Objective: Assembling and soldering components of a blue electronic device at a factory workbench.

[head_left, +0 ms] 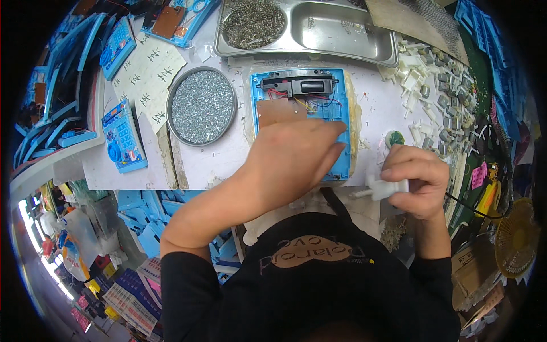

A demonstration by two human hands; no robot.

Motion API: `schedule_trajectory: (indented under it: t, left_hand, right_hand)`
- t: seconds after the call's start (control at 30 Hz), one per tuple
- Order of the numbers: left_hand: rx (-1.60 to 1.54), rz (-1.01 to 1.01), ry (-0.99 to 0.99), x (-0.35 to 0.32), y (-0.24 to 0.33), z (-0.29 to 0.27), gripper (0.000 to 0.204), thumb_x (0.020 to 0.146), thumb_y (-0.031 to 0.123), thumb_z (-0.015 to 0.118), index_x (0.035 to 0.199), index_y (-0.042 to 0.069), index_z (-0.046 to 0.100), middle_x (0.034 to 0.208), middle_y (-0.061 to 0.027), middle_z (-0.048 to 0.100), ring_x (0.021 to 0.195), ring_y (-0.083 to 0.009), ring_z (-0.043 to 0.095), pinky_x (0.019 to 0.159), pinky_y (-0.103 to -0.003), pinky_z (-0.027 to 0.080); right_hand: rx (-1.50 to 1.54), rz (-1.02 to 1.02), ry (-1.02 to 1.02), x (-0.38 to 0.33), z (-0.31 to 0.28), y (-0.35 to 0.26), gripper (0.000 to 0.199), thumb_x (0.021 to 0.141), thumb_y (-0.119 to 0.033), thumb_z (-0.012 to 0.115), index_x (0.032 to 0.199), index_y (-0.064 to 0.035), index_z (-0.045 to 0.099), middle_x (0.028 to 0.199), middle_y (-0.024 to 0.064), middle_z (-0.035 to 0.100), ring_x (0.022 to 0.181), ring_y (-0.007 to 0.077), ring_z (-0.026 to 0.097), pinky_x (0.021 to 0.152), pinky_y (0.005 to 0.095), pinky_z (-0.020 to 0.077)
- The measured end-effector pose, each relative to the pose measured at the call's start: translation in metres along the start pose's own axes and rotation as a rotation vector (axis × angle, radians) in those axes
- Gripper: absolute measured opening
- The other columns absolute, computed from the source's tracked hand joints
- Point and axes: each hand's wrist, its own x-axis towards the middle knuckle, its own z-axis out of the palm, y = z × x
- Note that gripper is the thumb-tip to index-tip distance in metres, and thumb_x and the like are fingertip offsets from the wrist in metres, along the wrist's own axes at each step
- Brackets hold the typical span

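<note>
Left hand [296, 157] is lying flat, fingers spread, on the blue casing [302, 114] near the bench's front edge. Right hand [416, 179] is gripping a white tool [384, 188], fingers curled tight around it.

Even, fairly bright light falls from above on the white table [216, 159], leaving only faint, soft shadows under the left hand [296, 157] and right hand [419, 179]. Mild glare sits on the steel tray [347, 48] and glints off the round dish of screws [201, 106], while the left hand's fingertips are slightly smeared by motion blur. The fisheye lens bends straight edges strongly toward the rim, where the picture darkens into a black border and the clutter at the sides turns soft and hard to read.
</note>
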Motion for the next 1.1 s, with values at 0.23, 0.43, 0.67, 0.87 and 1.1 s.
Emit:
schedule_trajectory:
  t: [0.23, 0.43, 0.67, 0.87, 1.1]
  left_hand:
    - [0.373, -0.032, -0.223, 0.018, -0.002, 0.019, 0.012, 0.089, 0.015, 0.069, 0.084, 0.005, 0.064, 0.074, -0.0119, 0.065, 0.069, -0.0328, 0.067, 0.059, -0.043, 0.052]
    - [0.154, -0.044, -0.031, 0.016, -0.013, 0.014, 0.008, 0.085, 0.01, 0.074, 0.086, 0.003, 0.07, 0.077, -0.0119, 0.068, 0.069, -0.0284, 0.068, 0.059, -0.04, 0.052]
    - [-0.141, -0.162, 0.305, -0.022, -0.031, -0.002, 0.013, 0.08, -0.003, 0.08, 0.09, 0.001, 0.074, 0.089, -0.0068, 0.069, 0.069, -0.0133, 0.062, 0.058, -0.026, 0.048]
    - [-0.142, -0.092, 0.413, -0.023, -0.038, 0.012, 0.015, 0.08, -0.002, 0.081, 0.093, 0.0, 0.072, 0.092, -0.009, 0.068, 0.068, -0.0134, 0.062, 0.056, -0.025, 0.048]
    - [-0.211, -0.126, 0.412, -0.025, -0.037, 0.013, 0.014, 0.08, -0.003, 0.081, 0.091, 0.0, 0.071, 0.089, -0.008, 0.067, 0.065, -0.0116, 0.06, 0.053, -0.024, 0.046]
  right_hand:
    - [0.271, 0.081, 0.222, -0.026, -0.009, 0.01, 0.043, 0.075, -0.018, 0.093, 0.105, 0.0066, 0.074, 0.096, 0.0145, 0.072, 0.084, 0.0203, 0.064, 0.075, 0.0317, 0.0476]
    - [0.013, 0.231, 0.337, -0.017, -0.008, 0.009, 0.038, 0.075, -0.006, 0.091, 0.107, 0.005, 0.074, 0.101, 0.0108, 0.072, 0.091, 0.0164, 0.064, 0.077, 0.0312, 0.0487]
    - [-0.857, -0.187, -0.018, 0.032, 0.011, 0.01, 0.035, 0.064, -0.007, 0.088, 0.096, -0.0052, 0.074, 0.094, 0.0079, 0.067, 0.087, 0.0287, 0.061, 0.072, 0.0371, 0.0514]
    - [-0.933, -0.256, -0.149, 0.053, 0.022, 0.01, 0.034, 0.063, -0.009, 0.087, 0.095, -0.0057, 0.073, 0.094, 0.0073, 0.065, 0.088, 0.0284, 0.06, 0.073, 0.0385, 0.0516]
    - [-0.693, -0.262, -0.094, 0.048, 0.009, 0.047, 0.032, 0.068, -0.012, 0.087, 0.096, -0.0051, 0.074, 0.094, 0.0091, 0.066, 0.087, 0.0294, 0.059, 0.074, 0.0391, 0.0503]
